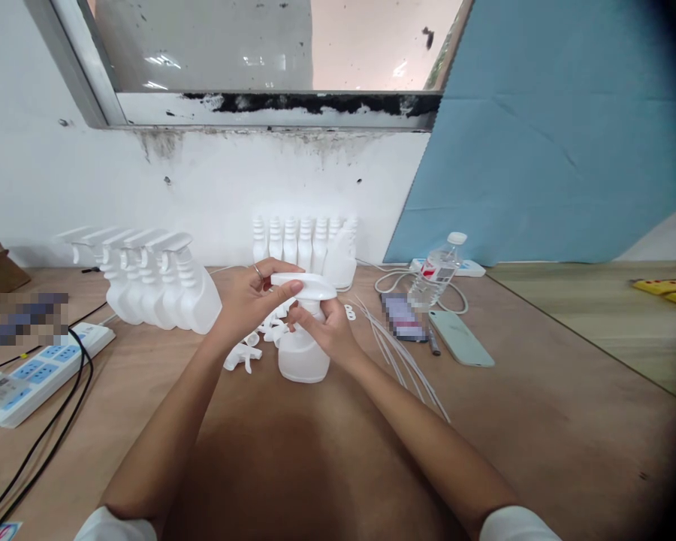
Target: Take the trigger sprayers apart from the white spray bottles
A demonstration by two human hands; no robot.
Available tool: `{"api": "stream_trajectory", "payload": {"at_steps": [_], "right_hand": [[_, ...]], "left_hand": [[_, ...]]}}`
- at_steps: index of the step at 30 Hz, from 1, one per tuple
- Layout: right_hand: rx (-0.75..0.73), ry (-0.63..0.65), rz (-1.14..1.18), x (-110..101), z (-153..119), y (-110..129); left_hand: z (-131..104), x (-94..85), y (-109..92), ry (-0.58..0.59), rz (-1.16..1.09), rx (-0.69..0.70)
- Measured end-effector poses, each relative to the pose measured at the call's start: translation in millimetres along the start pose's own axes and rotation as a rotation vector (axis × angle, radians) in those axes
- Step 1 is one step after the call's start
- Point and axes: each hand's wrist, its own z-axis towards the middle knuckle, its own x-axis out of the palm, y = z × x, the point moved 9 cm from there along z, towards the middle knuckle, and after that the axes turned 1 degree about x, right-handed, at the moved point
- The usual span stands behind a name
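Note:
A white spray bottle (304, 355) stands upright on the brown table in front of me, with a white spray head (309, 284) on its neck. My left hand (262, 291) grips the spray head from the left, thumb on its near side and fingers behind. My right hand (327, 330) is closed around the bottle's neck just below the head. Behind my left hand lie loose white trigger parts (243, 356), partly hidden. Small white rings (350, 312) and several thin white tubes (397, 353) lie to the right of the bottle.
Several spray bottles with heads (163, 293) stand at the left; several headless bottles (304, 244) stand by the wall. A power strip (50, 368) with black cables lies far left. At the right are a water bottle (435, 274), a dark phone (404, 317), a pale green phone (460, 338) and a marker (434, 343).

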Motion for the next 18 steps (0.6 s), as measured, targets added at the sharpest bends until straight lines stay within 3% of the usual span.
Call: {"api": "stream_trajectory", "payload": {"at_steps": [3,7,12,18], "right_hand": [[-0.053,0.062,0.100,4.9,-0.6,5.3],[0.034,-0.016,-0.012,-2.2,-0.4,-1.4],[-0.004,0.078,0.097,3.8,-1.9,1.6],[-0.018,0.081,0.057,2.5,-1.5,2.0]], "left_hand": [[-0.4,1.0,0.1,0.010,-0.026,-0.006],[-0.9,1.4,-0.6,0.012,0.000,-0.013],[-0.5,1.8,-3.7,0.008,-0.005,0.000],[-1.0,5.0,-4.9,0.038,-0.021,-0.009]]}}
